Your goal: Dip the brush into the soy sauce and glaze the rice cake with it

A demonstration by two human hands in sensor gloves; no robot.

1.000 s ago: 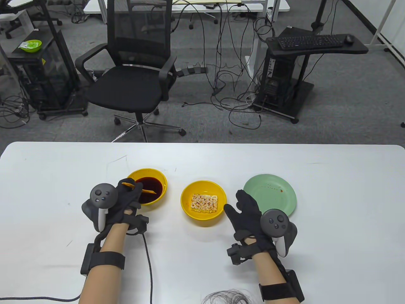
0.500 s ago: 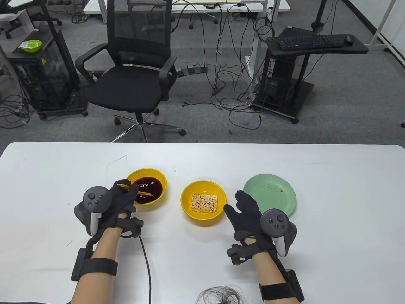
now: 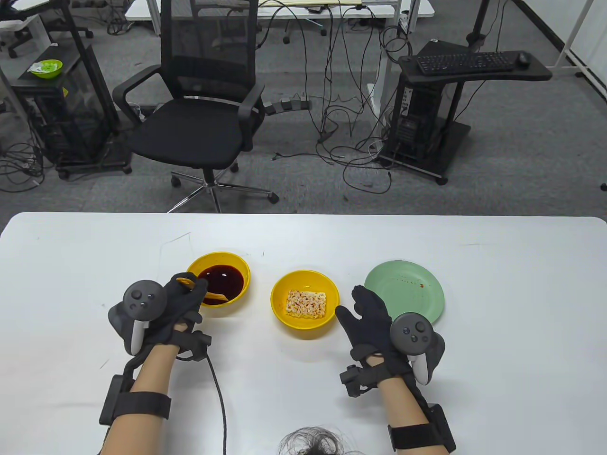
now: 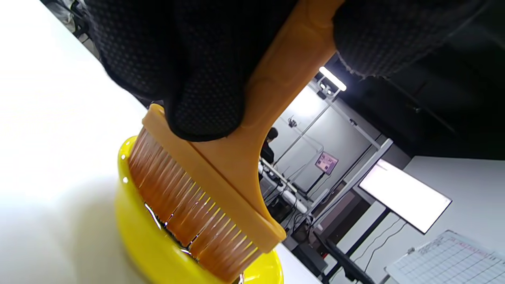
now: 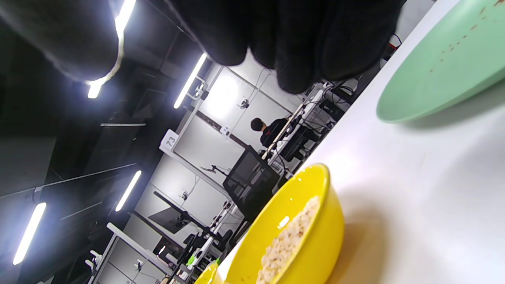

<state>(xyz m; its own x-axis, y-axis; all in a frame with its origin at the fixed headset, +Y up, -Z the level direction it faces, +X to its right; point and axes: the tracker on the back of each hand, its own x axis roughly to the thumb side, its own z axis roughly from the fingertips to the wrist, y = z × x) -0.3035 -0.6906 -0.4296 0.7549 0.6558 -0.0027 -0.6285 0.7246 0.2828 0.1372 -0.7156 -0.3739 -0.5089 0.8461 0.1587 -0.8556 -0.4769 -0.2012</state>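
My left hand (image 3: 182, 298) grips an orange basting brush (image 3: 208, 294) by its handle. The bristles (image 4: 189, 215) reach over the near rim into the yellow bowl of dark soy sauce (image 3: 239, 265). In the left wrist view the fingers (image 4: 197, 79) clamp the brush handle (image 4: 276, 75) above that bowl (image 4: 154, 244). A square rice cake (image 3: 306, 304) lies in a second yellow bowl (image 3: 284, 289) at the table's middle; it also shows in the right wrist view (image 5: 288, 240). My right hand (image 3: 367, 310) rests open and empty on the table, just right of the rice cake bowl.
A light green plate (image 3: 427, 303) with a few red specks sits right of the rice cake bowl, behind my right hand. A black cable (image 3: 220, 403) trails from my left wrist across the table. An office chair (image 3: 199, 118) stands beyond the far edge.
My left hand drew back toward the near left, pulling the brush from the sauce's middle to the bowl's near rim. The right hand has not moved.
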